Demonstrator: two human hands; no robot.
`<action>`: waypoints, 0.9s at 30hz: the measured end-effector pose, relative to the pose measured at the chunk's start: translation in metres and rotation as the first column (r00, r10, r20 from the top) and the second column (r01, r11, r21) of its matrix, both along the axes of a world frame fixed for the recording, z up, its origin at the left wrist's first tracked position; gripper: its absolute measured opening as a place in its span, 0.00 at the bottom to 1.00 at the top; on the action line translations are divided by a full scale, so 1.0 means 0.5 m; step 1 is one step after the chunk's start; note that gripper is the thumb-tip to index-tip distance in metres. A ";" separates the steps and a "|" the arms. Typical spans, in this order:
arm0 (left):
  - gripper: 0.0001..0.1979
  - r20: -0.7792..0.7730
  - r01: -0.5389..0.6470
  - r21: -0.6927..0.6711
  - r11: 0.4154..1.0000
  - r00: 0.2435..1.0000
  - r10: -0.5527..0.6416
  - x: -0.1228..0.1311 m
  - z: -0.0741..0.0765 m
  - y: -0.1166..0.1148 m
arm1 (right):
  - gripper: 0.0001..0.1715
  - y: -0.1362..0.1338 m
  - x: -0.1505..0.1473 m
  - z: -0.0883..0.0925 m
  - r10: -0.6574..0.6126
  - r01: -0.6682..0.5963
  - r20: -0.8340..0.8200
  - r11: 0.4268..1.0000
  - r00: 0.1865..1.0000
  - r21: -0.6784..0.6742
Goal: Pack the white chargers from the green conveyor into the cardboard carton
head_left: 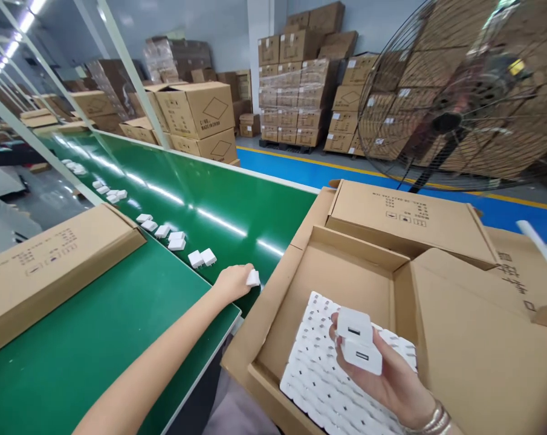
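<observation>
My left hand (231,282) reaches out over the green conveyor belt (173,181) and is closed on a small white charger (252,278) at the belt's near edge. My right hand (382,377) is held over an open cardboard box (346,272) and grips two white chargers (358,339), stacked with their USB ports facing me. Below that hand, a white tray (318,386) packed with several chargers lies inside the box. More white chargers (201,258) lie in a loose line along the belt, running back to the left.
A flat cardboard box (51,266) lies on the green table at left. A large black floor fan (463,90) stands at right behind the open box. Stacked cartons (200,115) fill the far floor, beyond a blue strip (300,172).
</observation>
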State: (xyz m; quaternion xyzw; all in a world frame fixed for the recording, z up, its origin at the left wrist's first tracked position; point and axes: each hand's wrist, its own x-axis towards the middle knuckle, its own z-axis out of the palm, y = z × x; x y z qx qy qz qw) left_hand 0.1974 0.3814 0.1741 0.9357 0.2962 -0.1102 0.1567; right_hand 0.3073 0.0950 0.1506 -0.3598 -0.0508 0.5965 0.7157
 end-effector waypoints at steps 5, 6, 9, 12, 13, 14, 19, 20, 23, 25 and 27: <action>0.19 0.530 0.124 -0.245 0.962 0.847 0.026 -0.046 0.030 -0.099 | 0.23 -0.001 -0.015 -0.010 0.022 -0.022 -0.013 0.999 1.000 0.039; 0.19 0.653 0.228 -0.302 0.925 0.757 0.026 -0.054 0.029 -0.127 | 0.25 -0.002 -0.020 -0.011 0.045 -0.044 -0.012 0.998 0.999 0.045; 0.20 0.855 0.524 -0.305 0.796 0.518 -0.013 -0.066 0.021 -0.197 | 0.26 -0.006 -0.031 -0.009 0.138 -0.135 -0.029 0.986 0.990 0.093; 0.22 0.908 0.597 -0.291 0.747 0.418 0.019 -0.064 0.010 -0.225 | 0.23 -0.005 -0.036 0.003 0.172 -0.163 -0.069 0.979 0.983 0.124; 0.22 0.913 0.598 -0.297 0.744 0.405 0.039 -0.063 0.007 -0.226 | 0.22 -0.004 -0.036 0.008 0.175 -0.165 -0.077 0.979 0.982 0.119; 0.23 0.917 0.599 -0.303 0.741 0.395 0.056 -0.062 0.003 -0.226 | 0.21 -0.002 -0.037 0.012 0.169 -0.161 -0.077 0.982 0.982 0.103; 0.22 0.932 0.593 -0.306 0.745 0.344 0.109 -0.063 -0.006 -0.226 | 0.23 0.000 -0.039 0.020 0.077 -0.077 0.000 0.997 0.997 0.006; 0.22 0.933 0.589 -0.310 0.746 0.338 0.121 -0.063 -0.005 -0.228 | 0.24 0.000 -0.039 0.020 0.073 -0.073 0.011 0.997 0.997 0.003; 0.21 0.931 0.588 -0.333 0.737 0.327 0.161 -0.066 -0.003 -0.235 | 0.24 -0.002 -0.037 0.018 0.078 -0.078 0.000 0.997 0.997 0.011; 0.20 0.933 0.600 -0.333 0.727 0.323 0.161 -0.067 -0.002 -0.238 | 0.23 -0.003 -0.035 0.018 0.069 -0.069 -0.027 0.997 0.997 0.017; 0.20 0.932 0.610 -0.331 0.720 0.332 0.147 -0.069 -0.002 -0.240 | 0.24 -0.004 -0.034 0.017 0.071 -0.071 -0.039 0.997 0.997 0.013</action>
